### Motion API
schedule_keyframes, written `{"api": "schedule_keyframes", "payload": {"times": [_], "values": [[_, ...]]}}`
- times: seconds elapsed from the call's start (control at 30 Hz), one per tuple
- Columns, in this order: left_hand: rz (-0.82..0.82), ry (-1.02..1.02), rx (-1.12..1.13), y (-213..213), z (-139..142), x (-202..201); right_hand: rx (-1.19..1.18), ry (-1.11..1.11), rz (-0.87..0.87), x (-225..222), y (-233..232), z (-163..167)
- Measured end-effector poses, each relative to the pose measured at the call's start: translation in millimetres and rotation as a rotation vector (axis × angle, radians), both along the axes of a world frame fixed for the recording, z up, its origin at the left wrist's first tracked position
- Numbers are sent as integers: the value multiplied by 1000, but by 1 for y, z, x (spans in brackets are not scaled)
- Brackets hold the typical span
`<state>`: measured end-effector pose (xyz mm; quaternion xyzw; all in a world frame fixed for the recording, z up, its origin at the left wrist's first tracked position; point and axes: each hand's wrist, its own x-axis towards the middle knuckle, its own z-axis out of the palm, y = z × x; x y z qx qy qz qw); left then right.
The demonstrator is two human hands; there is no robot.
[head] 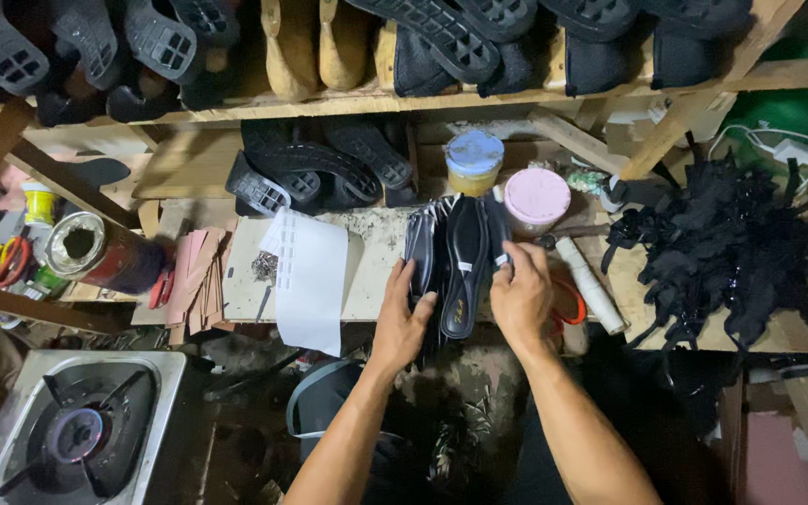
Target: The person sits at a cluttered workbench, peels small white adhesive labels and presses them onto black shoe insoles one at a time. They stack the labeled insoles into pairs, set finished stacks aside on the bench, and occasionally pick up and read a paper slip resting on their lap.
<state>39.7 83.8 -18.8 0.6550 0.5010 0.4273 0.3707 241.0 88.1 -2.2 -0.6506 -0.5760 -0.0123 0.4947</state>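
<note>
Both hands, left hand point(404, 323) and right hand point(519, 297), clamped around upright black insoles point(460, 262) between them.

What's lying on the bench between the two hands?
In the head view, a black shoe insole on a stack of them lies between the left hand and right hand.

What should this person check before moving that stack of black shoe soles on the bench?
1. Left hand on the stack of black insoles: ok, it grips the left edge.
2. Right hand on the stack: ok, fingers on the right edge.
3. Stack squared up: not ok, the pieces fan out.
4. Pink-lidded jar apart from the stack: cannot tell, it is very close.
5. White paper out of the way: ok, it lies left.
</note>
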Motion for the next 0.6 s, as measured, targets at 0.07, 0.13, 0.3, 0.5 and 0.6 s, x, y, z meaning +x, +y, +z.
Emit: {"api": "schedule_keyframes", "payload": {"times": [0.07,0.13,0.3,0.5,0.6], "values": [[27,61,1,0,2,5,5,-13,-11,5,-6,7],[51,80,37,1,4,8,28,-30,-26,8,-11,13],[77,122,61,3,10,15,44,-33,-67,9,-16,19],[112,300,134,2,13,28,-70,47,86,-9,-16,7],[135,435,145,0,16,32,-318,14,85,-11,-12,-2]]}}
